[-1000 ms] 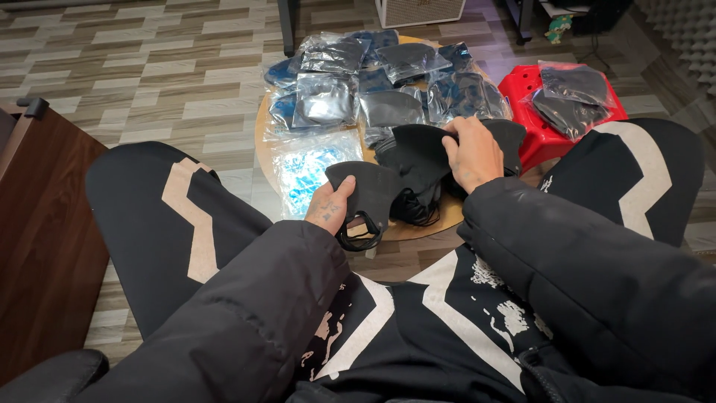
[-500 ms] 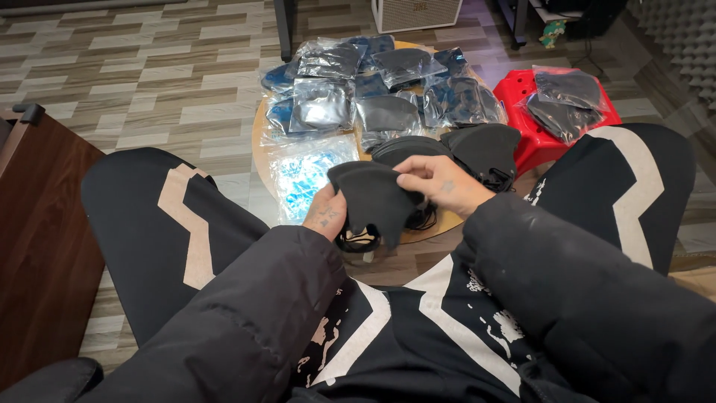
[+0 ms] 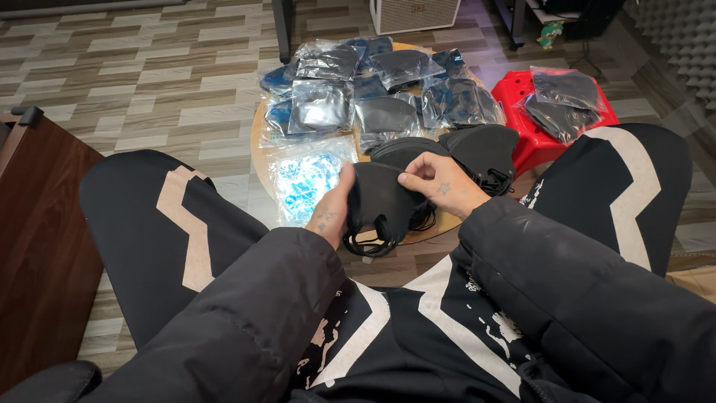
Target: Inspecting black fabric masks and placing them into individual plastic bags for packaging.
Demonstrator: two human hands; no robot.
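Dark brown wooden cabinet [image 3: 37,246] far left, near edge of view. Clear plastic bag with blue contents [image 3: 306,183] lies on left part of round wooden table [image 3: 257,145]. Left hand [image 3: 332,209] pinches left side of soft black fabric mask [image 3: 380,201], right hand [image 3: 440,183] pinches its top edge, mask held up just over near table rim. Stack of loose black masks [image 3: 477,149] just behind. Pile of bagged masks [image 3: 373,82] further back. Red plastic stool [image 3: 522,97] on right with more bagged masks on top.

Black fabric face mask [image 3: 380,201], seemingly folded, ear loops dangling, above the round table edge
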